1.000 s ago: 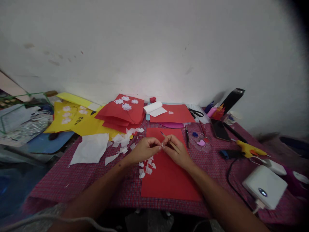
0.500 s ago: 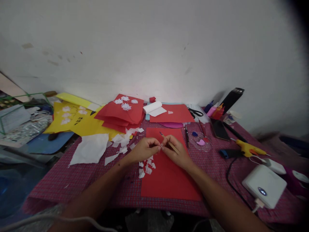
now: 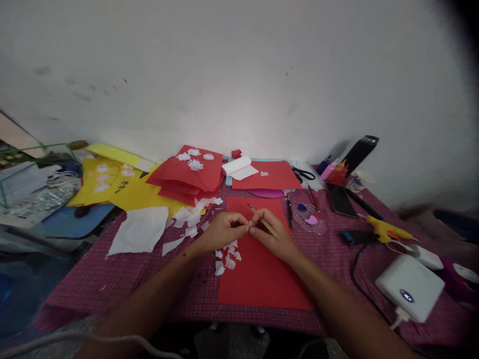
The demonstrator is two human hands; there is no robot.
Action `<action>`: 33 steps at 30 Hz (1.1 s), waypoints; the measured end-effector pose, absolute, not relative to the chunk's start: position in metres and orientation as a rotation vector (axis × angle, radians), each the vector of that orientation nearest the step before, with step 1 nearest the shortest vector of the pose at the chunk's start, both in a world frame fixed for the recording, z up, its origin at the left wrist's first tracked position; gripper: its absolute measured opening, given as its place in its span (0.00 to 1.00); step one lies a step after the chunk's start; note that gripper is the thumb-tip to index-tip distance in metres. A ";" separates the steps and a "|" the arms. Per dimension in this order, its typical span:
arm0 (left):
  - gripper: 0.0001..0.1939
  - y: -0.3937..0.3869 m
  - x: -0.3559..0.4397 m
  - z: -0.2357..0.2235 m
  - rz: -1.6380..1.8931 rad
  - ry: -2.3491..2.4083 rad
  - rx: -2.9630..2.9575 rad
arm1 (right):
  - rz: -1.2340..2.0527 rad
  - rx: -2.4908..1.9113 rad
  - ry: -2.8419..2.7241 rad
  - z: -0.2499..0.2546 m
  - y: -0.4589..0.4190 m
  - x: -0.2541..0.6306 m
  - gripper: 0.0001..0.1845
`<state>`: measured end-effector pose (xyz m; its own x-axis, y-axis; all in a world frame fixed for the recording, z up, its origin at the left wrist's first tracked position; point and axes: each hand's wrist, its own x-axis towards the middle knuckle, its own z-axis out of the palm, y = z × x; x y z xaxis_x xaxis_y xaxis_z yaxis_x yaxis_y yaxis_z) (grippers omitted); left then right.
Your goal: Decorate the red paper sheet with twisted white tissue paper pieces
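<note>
My left hand (image 3: 227, 231) is closed in a pinch on a tiny scrap of white paper (image 3: 250, 224), mostly hidden by the fingertips. Right beside it, my right hand (image 3: 272, 233) pinches the same scrap with thumb and forefinger. A slim wooden paintbrush (image 3: 268, 228) lies across that hand, gripped in its fingers, with its dark tip pointing up and left. Both hands hover over a red sheet of paper (image 3: 266, 279). Several torn white paper bits (image 3: 229, 258) lie at the sheet's left edge, below my left hand.
A white tissue sheet (image 3: 139, 230) and torn strips lie left. Red folded cards (image 3: 187, 174) with white flowers stand behind them, near yellow paper (image 3: 136, 192). On the right are a paint palette (image 3: 310, 221), a phone (image 3: 340, 200), a yellow glue gun (image 3: 385, 229) and a white power bank (image 3: 409, 286).
The hands stay almost in place, with only slight finger movement around the paper scrap. Nothing else has visibly moved.
</note>
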<state>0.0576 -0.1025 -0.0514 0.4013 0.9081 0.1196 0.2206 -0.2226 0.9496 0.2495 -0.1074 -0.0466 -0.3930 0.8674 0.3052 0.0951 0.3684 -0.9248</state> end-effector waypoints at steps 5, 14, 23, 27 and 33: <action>0.09 -0.104 0.058 -0.051 0.889 1.023 1.719 | 1.101 -0.866 -1.759 -0.048 -0.107 0.250 0.06; 0.09 -0.104 0.058 -0.051 0.870 1.042 1.727 | 1.016 -0.889 -1.791 -0.049 -0.106 0.250 0.02; 0.10 -0.105 0.058 -0.049 0.872 1.051 1.729 | 1.059 -0.874 -1.779 -0.047 -0.106 0.249 0.03; 0.09 -0.106 0.059 -0.049 0.872 1.044 1.740 | 1.042 -0.893 -1.783 -0.047 -0.106 0.249 0.03; 0.09 -0.106 0.059 -0.048 0.866 1.052 1.736 | 1.052 -0.869 -1.788 -0.048 -0.106 0.250 0.04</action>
